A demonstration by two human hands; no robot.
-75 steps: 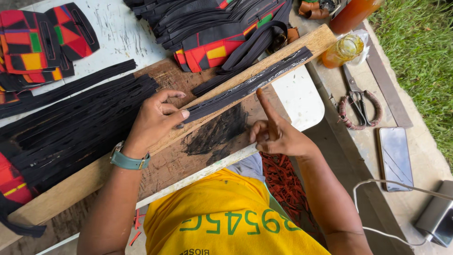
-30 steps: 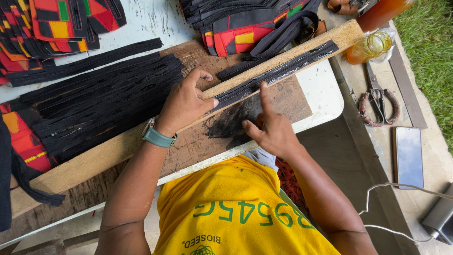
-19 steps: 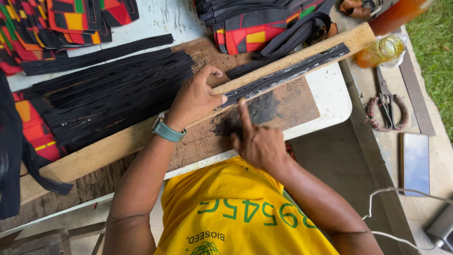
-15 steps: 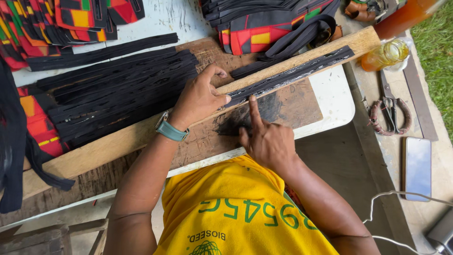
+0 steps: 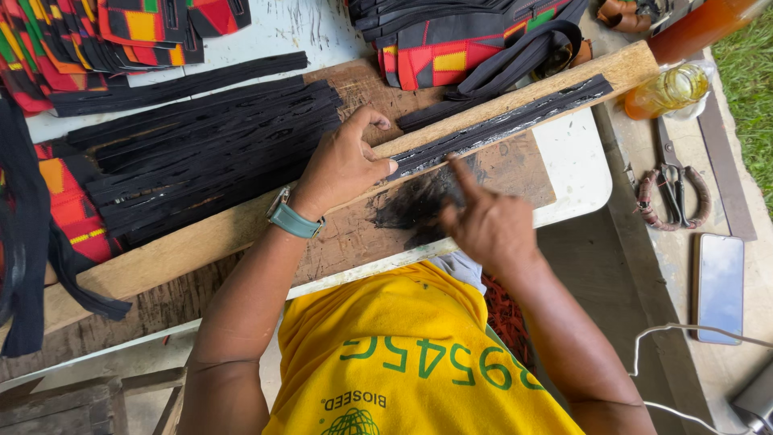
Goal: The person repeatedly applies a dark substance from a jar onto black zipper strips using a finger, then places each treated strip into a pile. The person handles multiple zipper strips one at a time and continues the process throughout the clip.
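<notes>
On plank (image 5: pixel 201 242), black strip (image 5: pixel 515 121) seemingly touching right hand (image 5: pixel 483 225) forefinger.

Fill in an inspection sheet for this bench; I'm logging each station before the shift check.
Surface: white table bearing a stained wooden board.
Job's things: black strap lying along a wooden plank; dark smear on the board.
Clutter: stacked black strips, patterned fabric pieces, oil bottle, scissors, phone.
Grippers: left hand pressing the strap's end; right hand with forefinger out at the strap.
Cables: white cable at lower right.
Surroundings: grass at right.
</notes>
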